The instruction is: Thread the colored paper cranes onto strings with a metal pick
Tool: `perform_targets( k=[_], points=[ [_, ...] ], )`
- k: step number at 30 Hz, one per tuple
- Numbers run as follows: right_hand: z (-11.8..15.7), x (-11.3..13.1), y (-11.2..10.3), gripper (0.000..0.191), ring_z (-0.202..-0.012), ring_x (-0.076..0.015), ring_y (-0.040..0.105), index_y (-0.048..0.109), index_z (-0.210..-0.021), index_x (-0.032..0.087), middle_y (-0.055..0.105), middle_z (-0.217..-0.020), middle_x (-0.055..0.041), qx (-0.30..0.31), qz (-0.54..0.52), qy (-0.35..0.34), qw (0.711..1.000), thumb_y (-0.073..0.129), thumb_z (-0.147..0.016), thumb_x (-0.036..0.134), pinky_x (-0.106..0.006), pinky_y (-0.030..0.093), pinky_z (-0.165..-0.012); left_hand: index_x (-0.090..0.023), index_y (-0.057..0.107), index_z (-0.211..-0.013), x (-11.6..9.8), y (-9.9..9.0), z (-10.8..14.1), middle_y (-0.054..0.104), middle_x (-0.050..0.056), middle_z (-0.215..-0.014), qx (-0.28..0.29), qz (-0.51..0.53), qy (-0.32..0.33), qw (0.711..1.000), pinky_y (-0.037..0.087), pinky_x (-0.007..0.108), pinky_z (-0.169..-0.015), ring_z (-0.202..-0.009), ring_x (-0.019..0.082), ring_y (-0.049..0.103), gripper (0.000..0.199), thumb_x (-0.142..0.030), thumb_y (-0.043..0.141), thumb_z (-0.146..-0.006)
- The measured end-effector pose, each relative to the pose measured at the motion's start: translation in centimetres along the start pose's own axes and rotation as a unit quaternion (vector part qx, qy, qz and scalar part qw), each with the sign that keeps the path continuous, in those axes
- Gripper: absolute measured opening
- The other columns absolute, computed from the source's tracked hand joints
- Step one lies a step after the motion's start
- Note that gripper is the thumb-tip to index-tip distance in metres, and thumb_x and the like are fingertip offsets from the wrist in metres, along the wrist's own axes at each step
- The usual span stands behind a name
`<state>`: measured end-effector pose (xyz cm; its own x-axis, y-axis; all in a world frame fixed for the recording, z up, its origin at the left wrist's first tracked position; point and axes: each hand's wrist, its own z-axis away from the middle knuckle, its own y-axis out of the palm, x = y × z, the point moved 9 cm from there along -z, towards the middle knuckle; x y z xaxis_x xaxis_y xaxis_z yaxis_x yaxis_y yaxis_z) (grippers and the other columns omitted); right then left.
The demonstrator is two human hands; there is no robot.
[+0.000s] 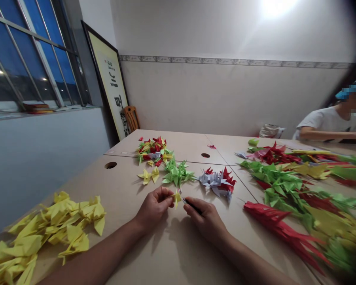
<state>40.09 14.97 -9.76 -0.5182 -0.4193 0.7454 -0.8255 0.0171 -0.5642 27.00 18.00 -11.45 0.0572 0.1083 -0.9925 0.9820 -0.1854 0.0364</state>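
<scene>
My left hand (pixel 154 206) pinches a small yellow folded-paper crane (pixel 177 197) between thumb and fingers, above the middle of the table. Close beside it on the right, my right hand (pixel 206 218) is closed around a slim dark tool (pixel 192 207). The tool's tip points toward the crane, and its kind is hidden by my fingers. Just beyond my hands lie green paper cranes (pixel 178 173), two or so yellow cranes (pixel 149 175) and a cluster of grey cranes (pixel 213 181) with red ones.
Yellow folded paper (pixel 59 221) is heaped at the left. A mixed-colour pile (pixel 152 149) sits farther back. Along the right lie green cranes (pixel 280 178) and a red stack (pixel 273 219). The table (pixel 184 142) has cable holes. A person (pixel 329 122) sits at the far right.
</scene>
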Motion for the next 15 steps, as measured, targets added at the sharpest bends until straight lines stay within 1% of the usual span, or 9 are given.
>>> perform_targets(
  k=[3,8,11,13,15],
  points=[
    [0.00,-0.09,0.23,0.025,-0.062,-0.0151,0.056,0.064,-0.082,0.018,0.063,-0.067,-0.0017,0.010,0.003,0.001,1.000,0.044,-0.082,0.032,-0.020,0.041,-0.056,-0.016,0.060,-0.071,0.23,0.10,-0.08,0.060,0.000,-0.066,0.008,-0.011,0.006,1.000,0.042,0.021,-0.061,-0.061,0.010,0.053,0.007,-0.021,0.061,-0.065],
    [0.02,-0.31,0.22,0.026,-0.060,-0.0149,0.056,0.065,-0.081,0.018,0.062,-0.064,-0.0019,0.010,0.006,0.013,1.000,0.044,-0.082,0.032,-0.020,0.041,-0.056,-0.016,0.060,-0.073,0.36,0.17,0.01,0.059,0.000,-0.067,0.010,-0.020,-0.001,1.000,0.042,0.022,-0.061,-0.062,0.011,0.053,0.009,-0.021,0.060,-0.066],
    [0.06,-0.29,0.15,0.024,-0.060,-0.0145,0.055,0.064,-0.081,0.018,0.061,-0.065,-0.0013,0.009,0.004,0.012,1.000,0.044,-0.082,0.031,-0.020,0.041,-0.055,-0.016,0.058,-0.072,0.28,0.00,0.00,0.059,0.000,-0.067,0.003,-0.018,0.002,1.000,0.042,0.022,-0.063,-0.062,0.011,0.054,0.009,-0.022,0.061,-0.066],
    [0.08,-0.41,0.11,0.023,-0.061,-0.0143,0.055,0.063,-0.082,0.017,0.061,-0.066,-0.0011,0.008,-0.011,0.017,1.000,0.045,-0.081,0.031,-0.020,0.041,-0.055,-0.016,0.057,-0.071,0.32,-0.23,0.00,0.058,0.000,-0.066,-0.007,-0.023,0.002,1.000,0.042,0.022,-0.060,-0.062,0.011,0.055,0.010,-0.024,0.060,-0.067],
    [0.09,-0.61,0.12,0.025,-0.063,-0.0146,0.055,0.063,-0.085,0.016,0.062,-0.069,-0.0015,0.006,-0.046,0.027,0.999,0.045,-0.081,0.033,-0.020,0.042,-0.056,-0.017,0.055,-0.078,0.59,-0.27,0.04,0.057,0.000,-0.066,-0.008,-0.014,-0.010,1.000,0.040,0.022,-0.056,-0.062,0.012,0.057,0.014,-0.026,0.059,-0.069]
  ],
)
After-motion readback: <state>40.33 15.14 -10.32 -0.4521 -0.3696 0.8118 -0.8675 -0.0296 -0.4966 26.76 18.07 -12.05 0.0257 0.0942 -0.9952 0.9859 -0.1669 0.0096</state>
